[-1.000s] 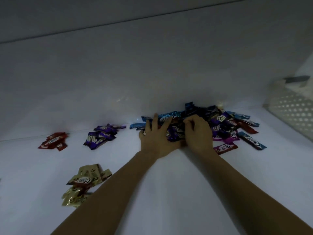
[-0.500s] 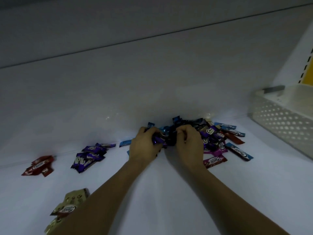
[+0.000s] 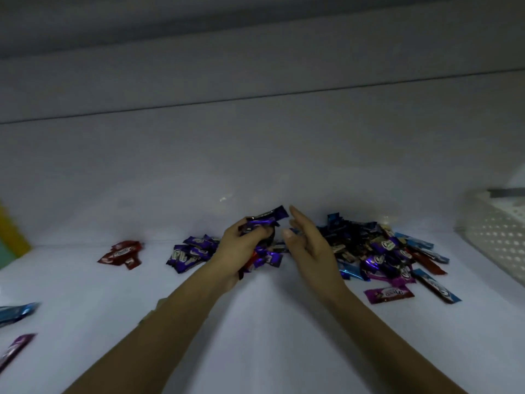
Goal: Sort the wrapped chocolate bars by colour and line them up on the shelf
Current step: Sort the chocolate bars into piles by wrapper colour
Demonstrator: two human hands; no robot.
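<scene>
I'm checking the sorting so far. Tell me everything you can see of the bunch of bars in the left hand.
The bunch of bars is a handful of small, shiny, crinkled wrappers, mostly purple, a red edge showing low down. The left hand grips it, one purple end sticking up at the top. It hangs between the purple pile and the mixed heap.

Glossy foil wrappers [image 3: 262, 223]; perforated plastic basket [image 3: 494, 231].

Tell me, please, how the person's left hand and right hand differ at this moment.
The left hand is curled round a bunch of mostly purple bars; the right hand holds nothing. The left hand's fingers are bent, the right hand's straight. Both are over the white shelf, left of the mixed heap.
</scene>
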